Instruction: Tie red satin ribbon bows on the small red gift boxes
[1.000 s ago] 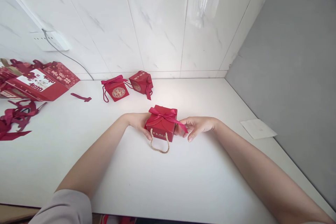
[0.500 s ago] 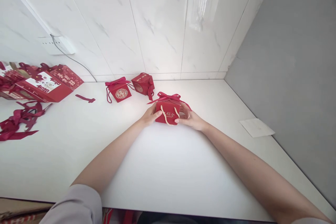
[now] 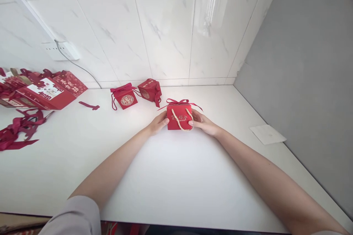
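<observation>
Between my two hands stands a small red gift box (image 3: 176,123), upright on the white table, its printed front facing me. A red ribbon bow (image 3: 180,102) crowns its top, and a cream rope handle (image 3: 178,122) hangs down the front. My left hand (image 3: 159,123) grips the left side, thumb at the front edge. On the right side, my right hand (image 3: 203,122) holds the box, its thumb over the front edge near the rope. The fingers behind the box are partly hidden.
Two similar red boxes, one with a round gold emblem (image 3: 127,100) and one tilted (image 3: 150,90), rest near the tiled wall. Left lie larger red boxes (image 3: 52,91), loose ribbons (image 3: 20,128) and a ribbon piece (image 3: 89,105). A white paper (image 3: 267,134) lies by the grey panel (image 3: 309,80).
The gift box has shifted slightly right and turned so that its front faces me more squarely. Both hands have stayed on its sides.
</observation>
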Demonstrator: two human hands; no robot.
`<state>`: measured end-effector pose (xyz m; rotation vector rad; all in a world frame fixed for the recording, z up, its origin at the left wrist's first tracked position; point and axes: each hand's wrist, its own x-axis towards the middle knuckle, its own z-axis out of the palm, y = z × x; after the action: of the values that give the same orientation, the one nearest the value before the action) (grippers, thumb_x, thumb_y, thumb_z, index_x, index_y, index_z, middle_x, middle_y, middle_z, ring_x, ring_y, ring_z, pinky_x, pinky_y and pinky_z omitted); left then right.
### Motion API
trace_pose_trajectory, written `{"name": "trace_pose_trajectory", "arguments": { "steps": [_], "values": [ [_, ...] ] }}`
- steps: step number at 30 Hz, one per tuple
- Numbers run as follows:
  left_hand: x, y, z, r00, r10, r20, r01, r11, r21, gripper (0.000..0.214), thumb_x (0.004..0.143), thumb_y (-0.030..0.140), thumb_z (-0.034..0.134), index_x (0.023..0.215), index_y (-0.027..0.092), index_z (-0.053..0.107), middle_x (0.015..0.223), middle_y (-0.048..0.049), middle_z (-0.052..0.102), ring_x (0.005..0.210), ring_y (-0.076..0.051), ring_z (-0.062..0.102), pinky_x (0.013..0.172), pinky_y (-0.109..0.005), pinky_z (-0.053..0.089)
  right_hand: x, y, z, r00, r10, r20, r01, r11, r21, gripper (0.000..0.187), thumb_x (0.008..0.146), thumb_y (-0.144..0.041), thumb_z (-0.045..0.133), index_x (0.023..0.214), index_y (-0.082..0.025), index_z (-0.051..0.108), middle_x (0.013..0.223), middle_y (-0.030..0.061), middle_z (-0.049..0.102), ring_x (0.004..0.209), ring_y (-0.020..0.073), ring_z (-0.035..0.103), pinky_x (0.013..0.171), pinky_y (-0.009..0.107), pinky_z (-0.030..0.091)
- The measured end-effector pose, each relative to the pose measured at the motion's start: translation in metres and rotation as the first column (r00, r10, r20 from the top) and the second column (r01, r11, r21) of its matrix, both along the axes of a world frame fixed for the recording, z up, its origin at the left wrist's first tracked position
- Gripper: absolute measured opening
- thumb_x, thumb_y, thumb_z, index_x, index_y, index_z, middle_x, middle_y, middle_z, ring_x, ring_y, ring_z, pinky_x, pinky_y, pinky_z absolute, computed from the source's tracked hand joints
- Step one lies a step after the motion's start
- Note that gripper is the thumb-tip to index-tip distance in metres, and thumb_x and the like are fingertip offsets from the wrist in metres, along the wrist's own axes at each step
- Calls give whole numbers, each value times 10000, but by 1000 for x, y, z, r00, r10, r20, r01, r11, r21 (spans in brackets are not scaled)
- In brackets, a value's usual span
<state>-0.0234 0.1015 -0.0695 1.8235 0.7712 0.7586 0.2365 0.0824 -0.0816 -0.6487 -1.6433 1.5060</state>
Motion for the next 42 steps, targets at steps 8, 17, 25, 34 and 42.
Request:
{"name": "trace_pose_trajectory", "arguments": {
  "steps": [8,17,25,34,42],
  "values": [
    [-2,7,-7,999,-39,22,38,998,44,776,831,680,532,1391,150,447,1432,-176,507,1330,-335,466,1098,-440,364,5,3,2,997,72,34,-71,997,-30,759,842,-435,695,1486,-232,348,1485,123,462,1319,275,478,1106,466,388],
    [-5,19,-11,980,-172,104,160,980,115,679,876,633,510,1419,226,474,1451,-141,509,1331,-380,463,1076,-518,381,4,2,-1,997,38,66,-38,999,-1,766,838,-491,681,1487,-245,357,1452,108,504,1272,289,525,1111,494,390],
    [-4,21,-13,986,-145,84,129,976,176,660,894,629,480,1424,235,473,1465,-124,501,1348,-361,453,1107,-509,353,5,1,-5,995,-16,98,16,1000,2,765,827,-502,687,1475,-241,374,1424,114,527,1289,295,509,1124,512,374],
    [-7,22,-18,991,-115,70,107,989,106,712,875,644,503,1422,191,452,1440,-157,516,1316,-384,479,1072,-519,385,6,3,-6,994,-7,108,4,999,32,760,856,-487,662,1500,-262,328,1418,116,537,1279,284,524,1098,500,403],
    [-6,21,-16,988,-137,68,131,988,79,728,873,646,505,1436,190,433,1457,-162,495,1316,-385,478,1061,-529,395,8,5,-6,994,4,113,-6,1000,23,753,857,-475,667,1498,-267,330,1439,104,518,1300,273,506,1110,483,394]
  ]
}}
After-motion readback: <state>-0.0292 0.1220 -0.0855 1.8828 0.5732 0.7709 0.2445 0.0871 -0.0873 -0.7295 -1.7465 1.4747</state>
